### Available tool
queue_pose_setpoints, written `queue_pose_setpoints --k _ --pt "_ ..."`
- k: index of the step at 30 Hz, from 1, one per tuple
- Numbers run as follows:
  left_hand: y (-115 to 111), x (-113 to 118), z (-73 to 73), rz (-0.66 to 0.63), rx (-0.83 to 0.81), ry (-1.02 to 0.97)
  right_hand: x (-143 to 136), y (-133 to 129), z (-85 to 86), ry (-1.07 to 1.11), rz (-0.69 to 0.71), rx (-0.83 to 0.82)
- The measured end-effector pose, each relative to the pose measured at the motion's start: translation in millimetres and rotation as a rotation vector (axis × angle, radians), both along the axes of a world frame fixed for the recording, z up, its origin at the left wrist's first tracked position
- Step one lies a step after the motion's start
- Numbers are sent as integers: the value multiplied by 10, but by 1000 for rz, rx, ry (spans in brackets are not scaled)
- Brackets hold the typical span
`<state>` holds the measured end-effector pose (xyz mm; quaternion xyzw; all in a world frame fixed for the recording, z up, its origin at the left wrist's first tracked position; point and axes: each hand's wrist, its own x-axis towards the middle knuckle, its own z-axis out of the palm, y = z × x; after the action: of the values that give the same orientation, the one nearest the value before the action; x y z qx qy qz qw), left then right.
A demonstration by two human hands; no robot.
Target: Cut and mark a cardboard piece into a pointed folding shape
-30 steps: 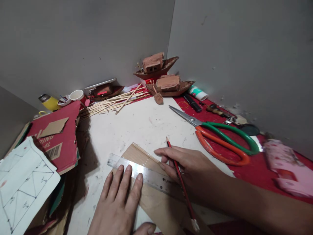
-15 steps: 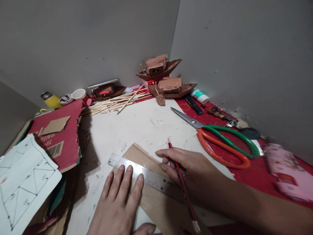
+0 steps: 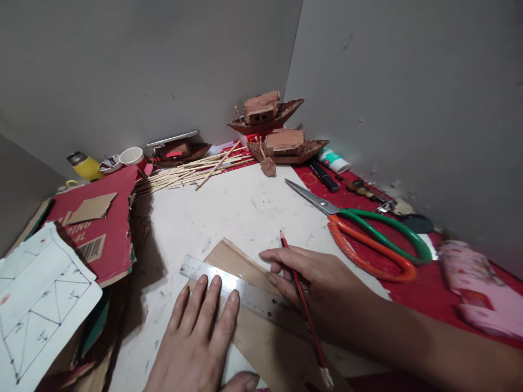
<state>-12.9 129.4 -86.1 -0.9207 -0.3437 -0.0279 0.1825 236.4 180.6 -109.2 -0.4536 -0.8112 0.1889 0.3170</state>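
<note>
My left hand lies with its fingers outstretched, the fingertips pressing on a clear plastic ruler. Under the ruler is a piece of brown cardboard, set at a slant on the white sheet. My right hand rests at the cardboard's right edge, thumb and fingertips near that edge. A red and black pencil is held in it, tilted with the sharpened tip pointing up and away from the cardboard. The right end of the ruler is hidden in shadow beneath my right hand.
Scissors with green and orange handles lie at the right, before a pink case. Thin sticks and cardboard model boats stand at the back. Red cardboard and a drawing on paper are piled at the left.
</note>
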Motion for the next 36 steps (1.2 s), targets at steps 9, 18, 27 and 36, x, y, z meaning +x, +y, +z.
queue_pose_setpoints --k 9,18,27,36 --pt "1 -15 -1 -4 0 -4 3 -8 -13 9 4 -27" --pt "5 6 14 -11 11 -14 3 -4 14 15 10 -20" --pt "-2 0 -13 1 16 -1 -13 -5 10 41 -19 -58" --pt "-34 -21 -27 16 7 13 19 -15 28 158 -64 -337"
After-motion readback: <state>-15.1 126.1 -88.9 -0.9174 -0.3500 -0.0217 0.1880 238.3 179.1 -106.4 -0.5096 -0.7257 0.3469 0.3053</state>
